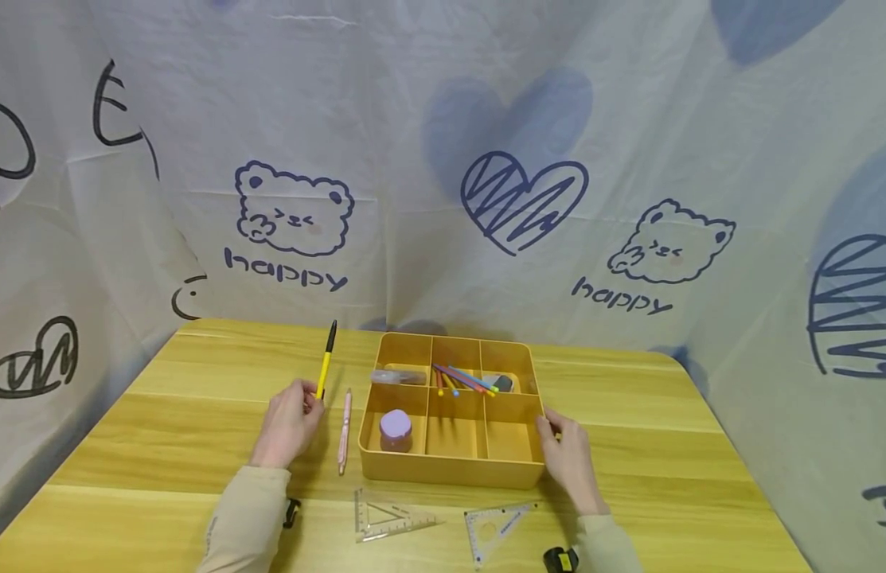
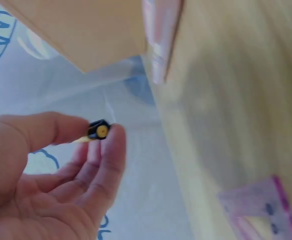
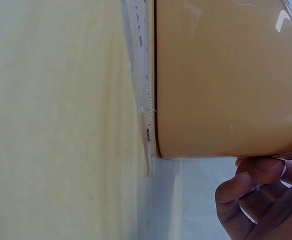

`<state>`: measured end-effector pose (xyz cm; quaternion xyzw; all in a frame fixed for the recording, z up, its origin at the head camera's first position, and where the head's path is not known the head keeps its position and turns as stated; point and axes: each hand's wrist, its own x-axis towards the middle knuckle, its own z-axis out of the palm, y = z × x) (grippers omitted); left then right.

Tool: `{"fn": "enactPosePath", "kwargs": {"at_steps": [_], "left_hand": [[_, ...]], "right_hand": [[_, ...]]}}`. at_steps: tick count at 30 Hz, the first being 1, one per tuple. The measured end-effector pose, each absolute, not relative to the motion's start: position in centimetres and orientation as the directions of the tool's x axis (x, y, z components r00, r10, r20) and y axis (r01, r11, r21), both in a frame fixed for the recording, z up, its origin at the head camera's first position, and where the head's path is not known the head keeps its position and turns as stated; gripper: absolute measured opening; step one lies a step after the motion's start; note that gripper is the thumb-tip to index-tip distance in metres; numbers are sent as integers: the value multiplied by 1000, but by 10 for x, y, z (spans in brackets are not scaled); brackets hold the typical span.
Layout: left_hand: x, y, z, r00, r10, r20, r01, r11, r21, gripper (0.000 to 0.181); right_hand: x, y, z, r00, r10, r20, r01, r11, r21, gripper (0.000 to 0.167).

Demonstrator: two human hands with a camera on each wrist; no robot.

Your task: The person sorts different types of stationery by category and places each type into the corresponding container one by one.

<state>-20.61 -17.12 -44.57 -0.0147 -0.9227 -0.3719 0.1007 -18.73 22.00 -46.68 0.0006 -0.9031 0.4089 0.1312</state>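
1. Yellow-and-black pen (image 1: 326, 366), head view: upright with a slight tilt, left of the box (image 1: 453, 471) and apart from it. Left hand (image 1: 286, 423) pinches its lower end. Pink pen (image 1: 345, 434) lies on the desk (image 1: 629, 414), between that hand and the box.
2. Head view, box: six compartments. Purple-lidded jar (image 1: 396, 430) in the near left one; coloured sticks (image 1: 467, 377) in the far middle one. Right hand (image 1: 567, 458) holds the right wall. A clear triangle ruler (image 1: 407, 526) and a second triangle ruler (image 1: 503, 522) lie on the near side.
3. Left wrist view: thumb and forefinger pinch the pen's black end; the pen looks clear of the desk. Judged light, stiff, hardly fragile; the smooth barrel could swivel in so narrow a pinch. Mid-barrel should balance better.
4. Right wrist view: bent fingers against the box's side; grip over the rim cannot be told here. Judged stiff, smooth, probably light enough to slide; best held by opposite side walls.
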Motion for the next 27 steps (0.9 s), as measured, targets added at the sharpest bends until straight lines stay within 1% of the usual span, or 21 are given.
{"fn": "enactPosePath", "kwargs": {"at_steps": [7, 13, 22, 27], "left_hand": [[-206, -161, -435, -930, -39, 366, 242, 687, 686, 22], [-203, -151, -426, -846, 2, 534, 411, 641, 648, 22], [-195, -135, -413, -684, 56, 728, 626, 558, 545, 21], [-190, -129, -405, -545, 63, 836, 739, 506, 444, 27]], "right_hand": [[-188, 220, -467, -965, 105, 239, -106, 679, -726, 33], [-189, 221, -468, -964, 101, 245, -114, 674, -730, 33], [-189, 221, -469, -963, 97, 250, -123, 669, -733, 33], [-189, 221, -469, -964, 98, 249, -122, 669, -733, 33]]}}
